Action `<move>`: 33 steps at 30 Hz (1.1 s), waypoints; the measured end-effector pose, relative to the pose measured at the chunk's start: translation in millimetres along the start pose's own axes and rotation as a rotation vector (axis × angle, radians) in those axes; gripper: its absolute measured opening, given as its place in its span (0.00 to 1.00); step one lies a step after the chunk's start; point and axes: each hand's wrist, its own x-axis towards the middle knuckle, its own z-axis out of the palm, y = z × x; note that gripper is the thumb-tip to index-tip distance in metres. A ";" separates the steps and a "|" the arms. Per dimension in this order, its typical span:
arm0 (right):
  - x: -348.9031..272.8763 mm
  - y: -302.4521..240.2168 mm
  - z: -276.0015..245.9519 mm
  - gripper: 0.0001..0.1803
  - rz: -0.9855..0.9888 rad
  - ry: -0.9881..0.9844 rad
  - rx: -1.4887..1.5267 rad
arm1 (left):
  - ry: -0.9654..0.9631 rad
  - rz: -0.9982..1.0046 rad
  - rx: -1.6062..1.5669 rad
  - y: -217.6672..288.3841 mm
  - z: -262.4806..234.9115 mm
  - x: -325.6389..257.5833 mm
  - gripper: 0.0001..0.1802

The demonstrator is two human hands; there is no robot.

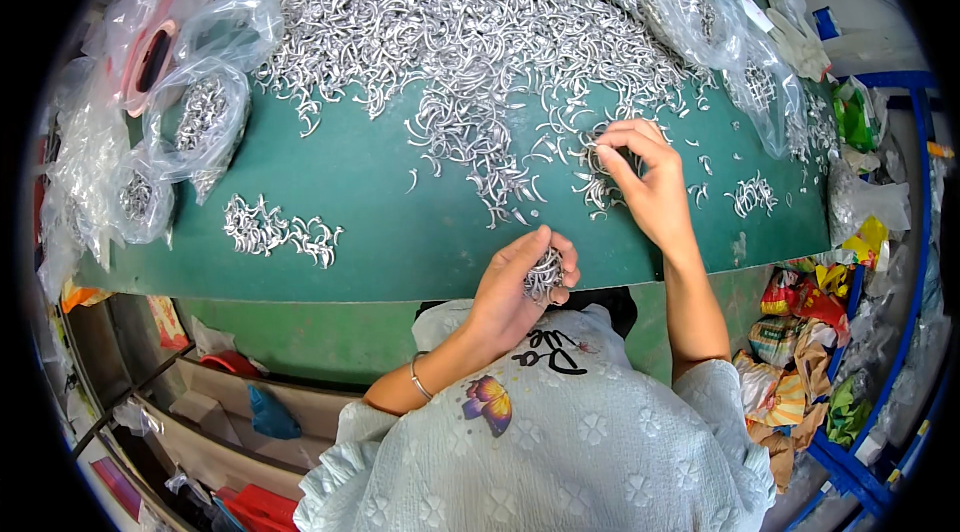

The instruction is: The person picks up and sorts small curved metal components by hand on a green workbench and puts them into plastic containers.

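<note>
My left hand (500, 294), at the table's near edge, is closed around a handful of small curved silver metal pieces (543, 277). Farther right, my right hand (655, 187) hovers over a loose cluster of the same pieces (597, 190). Its thumb and index finger meet in a pinch; whatever is between the tips is too small to make out. A large heap of these curved metal pieces (450, 7) covers the far part of the green table (350, 167). A strand of it spreads toward me between the hands.
Small groups of pieces lie at left (280, 232) and right (752, 196). Clear plastic bags (200, 122) holding pieces stand on the left; another bag (700, 7) lies far right. A blue metal rack (915, 262) with colourful packages (800, 322) borders the right side. Wooden shelving (250, 402) is below left.
</note>
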 end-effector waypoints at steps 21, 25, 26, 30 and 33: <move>-4.2 -1.2 -1.3 0.19 -0.069 -0.107 -0.302 | -0.080 -0.069 -0.001 0.2 6.7 9.0 0.13; -4.5 -0.1 -4.4 0.05 -0.014 0.044 -0.231 | -0.042 -0.050 0.040 1.6 8.6 6.7 0.13; -4.4 -0.6 -11.9 0.05 0.092 0.008 -0.186 | -0.041 -0.047 0.041 2.2 8.1 6.7 0.13; -7.3 -3.2 -24.6 0.09 0.131 0.066 -0.171 | -0.030 -0.063 0.031 0.5 4.8 7.1 0.13; -4.2 -7.8 -13.1 0.15 -0.103 -0.011 -0.292 | -0.037 -0.077 0.030 -0.4 6.5 8.6 0.13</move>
